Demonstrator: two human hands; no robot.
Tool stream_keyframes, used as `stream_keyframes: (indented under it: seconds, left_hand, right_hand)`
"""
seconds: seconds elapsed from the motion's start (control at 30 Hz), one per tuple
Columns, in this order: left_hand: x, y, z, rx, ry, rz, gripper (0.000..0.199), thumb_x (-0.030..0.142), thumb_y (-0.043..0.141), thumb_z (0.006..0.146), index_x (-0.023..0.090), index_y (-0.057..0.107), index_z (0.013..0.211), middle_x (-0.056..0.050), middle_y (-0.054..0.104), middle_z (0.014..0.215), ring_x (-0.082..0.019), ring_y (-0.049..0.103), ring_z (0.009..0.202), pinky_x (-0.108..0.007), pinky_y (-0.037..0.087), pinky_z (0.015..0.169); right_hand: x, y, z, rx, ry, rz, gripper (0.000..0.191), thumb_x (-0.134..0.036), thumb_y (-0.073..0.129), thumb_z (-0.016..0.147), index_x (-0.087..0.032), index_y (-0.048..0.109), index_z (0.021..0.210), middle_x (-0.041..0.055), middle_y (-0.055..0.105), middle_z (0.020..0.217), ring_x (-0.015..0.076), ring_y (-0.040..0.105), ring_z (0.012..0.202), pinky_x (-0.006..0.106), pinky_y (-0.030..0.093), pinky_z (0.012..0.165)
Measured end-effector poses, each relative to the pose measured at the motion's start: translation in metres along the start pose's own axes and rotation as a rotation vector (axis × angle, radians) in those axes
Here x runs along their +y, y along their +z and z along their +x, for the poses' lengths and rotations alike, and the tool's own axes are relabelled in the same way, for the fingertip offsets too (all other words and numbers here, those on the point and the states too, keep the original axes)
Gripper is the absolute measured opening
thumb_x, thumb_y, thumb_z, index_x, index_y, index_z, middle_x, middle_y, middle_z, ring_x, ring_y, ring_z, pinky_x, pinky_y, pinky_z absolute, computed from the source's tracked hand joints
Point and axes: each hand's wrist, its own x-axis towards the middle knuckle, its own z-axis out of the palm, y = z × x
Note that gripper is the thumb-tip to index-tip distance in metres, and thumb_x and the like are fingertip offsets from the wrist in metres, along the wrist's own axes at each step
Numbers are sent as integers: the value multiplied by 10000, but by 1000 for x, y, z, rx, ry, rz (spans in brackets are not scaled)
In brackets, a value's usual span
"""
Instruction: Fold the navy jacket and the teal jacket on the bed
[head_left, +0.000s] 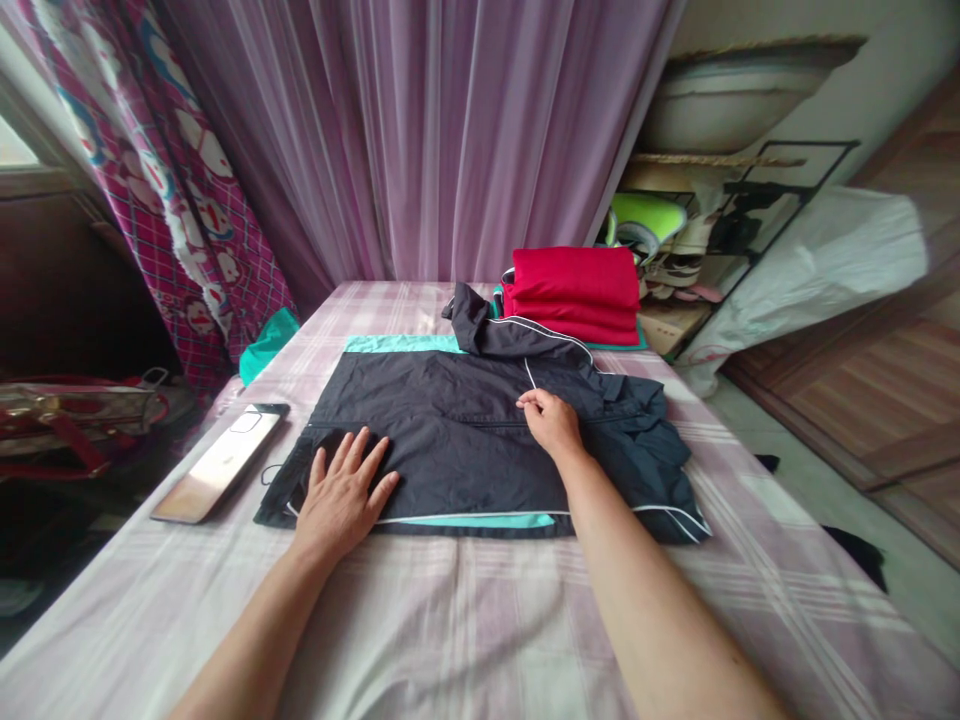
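Note:
A black jacket (450,400) with white piping and turquoise panels lies spread on the checked tablecloth, one sleeve bent across its far right part. My left hand (347,490) rests flat on its near left part, fingers spread. Over the jacket's right half, my right hand (549,418) has thumb and fingers pinched together at the front seam, near a short white piping line. Whatever is between those fingertips is too small to make out.
Folded red cloth (574,295) is stacked behind the jacket at the right. A phone (225,462) lies left of the jacket. Turquoise cloth (268,343) hangs at the table's left edge. Purple curtains (465,140) close off the back; a shoe rack (739,260) stands right.

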Motion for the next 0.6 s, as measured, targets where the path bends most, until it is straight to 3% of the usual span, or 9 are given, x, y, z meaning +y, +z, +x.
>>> stream_keyframes:
  seconds: [0.43, 0.5, 0.6]
  left_hand:
    - [7, -8, 4, -75, -31, -28, 602, 580, 371, 978, 293, 451, 1501, -69, 395, 1600, -316, 303, 1499, -600, 204, 1211]
    - [9, -10, 4, -87, -33, -25, 604, 573, 368, 980, 284, 448, 1504, -73, 387, 1603, -318, 300, 1500, -600, 205, 1211]
    - [10, -12, 4, -80, -31, -22, 601, 568, 372, 979, 280, 455, 1500, -78, 394, 1600, -318, 308, 1496, -598, 199, 1214]
  right_hand:
    - [-6, -11, 4, -110, 47, 13, 255, -217, 521, 887, -234, 732, 1028, 37, 786, 1020, 208, 716, 965, 301, 529, 829]
    - [-16, -17, -5, -112, 2, 4, 280, -246, 549, 885, -229, 725, 1102, 61, 772, 1088, 221, 700, 1027, 328, 516, 902]
    - [-35, -22, -35, -99, -209, -65, 409, -329, 520, 932, -234, 643, 1310, 90, 649, 1364, 244, 552, 1301, 403, 387, 1108]
